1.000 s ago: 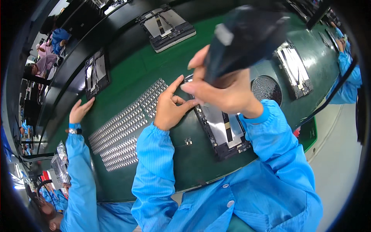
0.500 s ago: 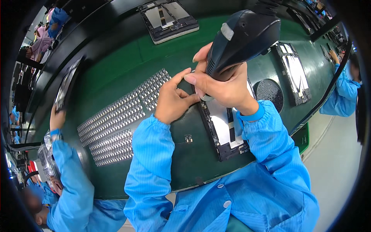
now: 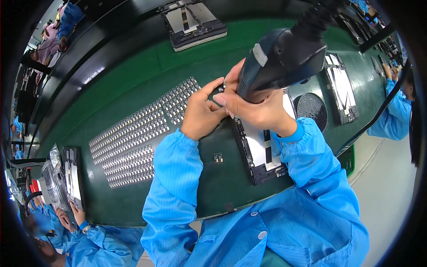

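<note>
My left hand [image 3: 202, 111] is bent, thumb and index finger reaching to the upper left corner of an opened tablet [image 3: 256, 147] with a silvery inside and dark frame. My right hand [image 3: 260, 111] meets it there, fingers closed in a pinch. A small dark piece [image 3: 220, 89] shows between the fingertips, too hidden to name. Over the right hand is a black device head [image 3: 284, 58] on a ribbed hose, covering part of that hand; whether the hand touches it I cannot tell. Left of my hands lie sheets of small circuit boards [image 3: 133, 129]. Two loose boards [image 3: 218, 158] lie nearer me.
A round black dish [image 3: 311, 111] and another opened tablet [image 3: 340, 89] lie to the right. Stacked tablets [image 3: 193, 26] stand at the back. At the left a co-worker's hand [image 3: 78, 214] is at a tablet [image 3: 73, 178] beside plastic-wrapped items [image 3: 54, 178].
The co-worker's arm at the left has come down toward the near edge, and the tablet it held is now lower on the table. My hands stay at the tablet's corner, fingers slightly shifted.
</note>
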Motion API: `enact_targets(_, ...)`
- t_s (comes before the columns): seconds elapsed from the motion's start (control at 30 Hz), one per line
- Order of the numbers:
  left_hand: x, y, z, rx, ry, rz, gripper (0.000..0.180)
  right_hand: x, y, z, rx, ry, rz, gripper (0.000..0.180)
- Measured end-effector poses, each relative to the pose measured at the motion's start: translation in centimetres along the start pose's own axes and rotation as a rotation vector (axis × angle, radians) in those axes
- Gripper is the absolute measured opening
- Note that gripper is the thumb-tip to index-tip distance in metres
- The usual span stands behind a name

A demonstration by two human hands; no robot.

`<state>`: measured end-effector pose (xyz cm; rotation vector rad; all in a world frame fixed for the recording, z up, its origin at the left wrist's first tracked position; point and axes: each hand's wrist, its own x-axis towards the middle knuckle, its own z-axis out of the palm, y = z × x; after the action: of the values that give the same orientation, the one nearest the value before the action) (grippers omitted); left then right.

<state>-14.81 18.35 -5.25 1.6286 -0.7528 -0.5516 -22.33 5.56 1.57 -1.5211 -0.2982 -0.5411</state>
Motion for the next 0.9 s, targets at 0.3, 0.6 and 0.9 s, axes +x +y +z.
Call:
enact_targets(0.3,-1.4,1.4,0.2,0.001,0.175,-0.034,0.049,0.5,-2.9,-1.3,-0.098,0.062,-0.113,0.032)
enact_targets(0.6,-13.0,4.5,7.0,0.616,-0.110,0.660,0.024,-4.4,-6.3,-7.0,-0.174,0.127,0.009,0.039)
enact_targets(0.9,-11.6,3.9,7.4,0.849,-0.304,0.743,0.027,-5.6,-5.6,-7.0,0.134,0.170,0.018,0.040)
